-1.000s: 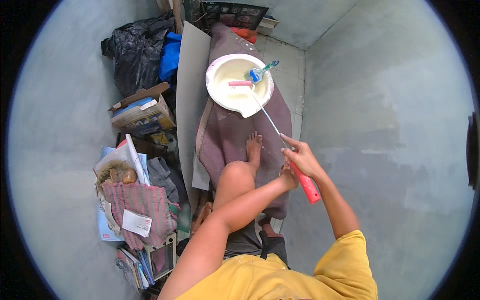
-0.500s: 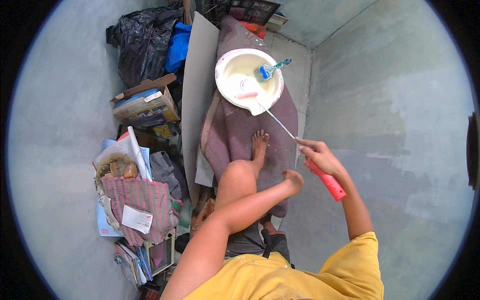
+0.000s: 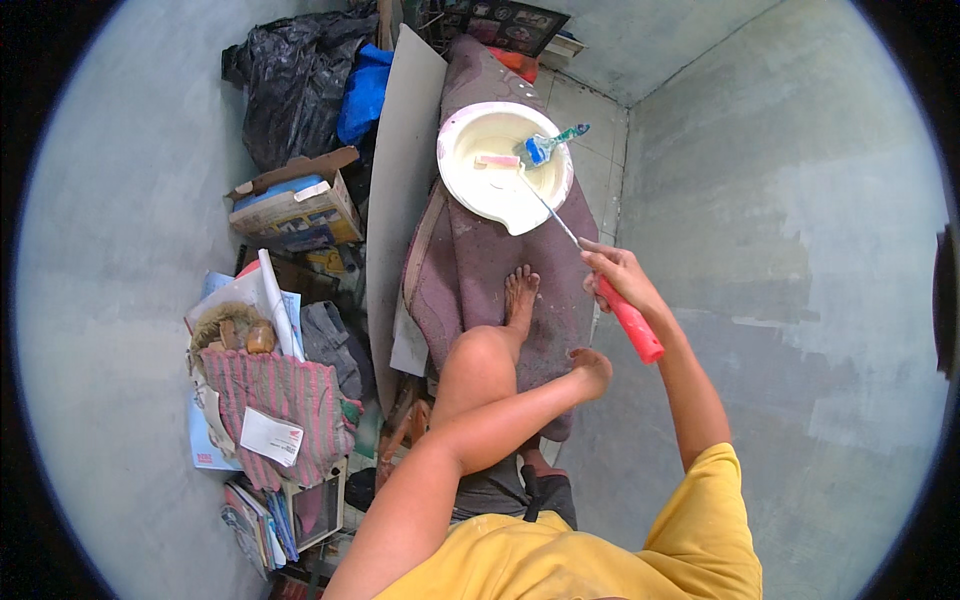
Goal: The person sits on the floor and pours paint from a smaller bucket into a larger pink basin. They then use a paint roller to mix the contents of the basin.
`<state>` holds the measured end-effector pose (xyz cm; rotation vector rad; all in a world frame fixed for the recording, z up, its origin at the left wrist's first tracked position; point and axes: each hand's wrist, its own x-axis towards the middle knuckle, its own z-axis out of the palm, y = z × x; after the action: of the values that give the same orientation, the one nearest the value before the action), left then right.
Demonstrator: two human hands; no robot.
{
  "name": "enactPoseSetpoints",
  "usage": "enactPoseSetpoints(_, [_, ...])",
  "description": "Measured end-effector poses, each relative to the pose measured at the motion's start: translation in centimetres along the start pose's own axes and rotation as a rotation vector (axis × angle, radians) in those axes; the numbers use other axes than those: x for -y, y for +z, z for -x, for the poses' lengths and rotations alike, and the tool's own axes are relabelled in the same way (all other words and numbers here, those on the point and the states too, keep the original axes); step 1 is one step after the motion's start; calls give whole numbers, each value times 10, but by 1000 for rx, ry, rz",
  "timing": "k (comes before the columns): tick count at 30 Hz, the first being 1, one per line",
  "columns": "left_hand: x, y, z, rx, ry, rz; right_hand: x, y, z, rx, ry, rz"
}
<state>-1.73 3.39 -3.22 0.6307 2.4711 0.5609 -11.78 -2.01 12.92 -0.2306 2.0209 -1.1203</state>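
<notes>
Progress, judging by the walls: the wall on the right is looking patchy, w/ lighter and darker grey blotches, so the coat is prob. only partly on and plenty is left. The left wall is reading more even, can't tell if wet or dry.

The paint roller is reaching into the white basin; its small pinkish sleeve is lying in the cream paint, thin metal shaft running back to the red handle. A blue-bristled brush is resting across the basin rim beside it. Basin is sitting on a purple cloth covering the floor.

Right hand is wrapping tight round the top of the red handle, arm stretching fwd and down, elbow slightly bent. Left hand is hanging by the knee, fingers curled, holding nothing as far as visible; forearm crossing the body. Bare foot is planted on the cloth.
</notes>
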Motion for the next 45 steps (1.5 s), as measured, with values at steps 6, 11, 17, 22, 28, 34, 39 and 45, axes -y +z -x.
enactPoseSetpoints(6, [5, -12, 29, -38, 27, -42, -15, 26, -10, 52, -79, 167])
enactPoseSetpoints(11, [32, -82, 151, -89, -12, 183, -66, 21, 7, -47, -163, 247])
enactPoseSetpoints(17, [185, -89, 195, -651, -101, 1244, -119, 29, -10, -43, -85, 102])
enactPoseSetpoints(22, [286, -18, 117, -877, -451, 2039, -69, 69, 5, 173, 16, -630])
enactPoseSetpoints(28, [310, -48, 78, -1247, -304, 2118, -6, 90, -4, 336, -282, -485])
enactPoseSetpoints(34, [309, -50, 43, -781, 123, 2471, -33, 139, -43, 335, -388, -142])
enactPoseSetpoints(39, [314, -66, 93, -680, 64, 2222, -24, 160, -29, 382, -407, -173])
enactPoseSetpoints(45, [318, -68, 69, -899, -1, 2196, -72, 108, 14, -38, -307, -149])
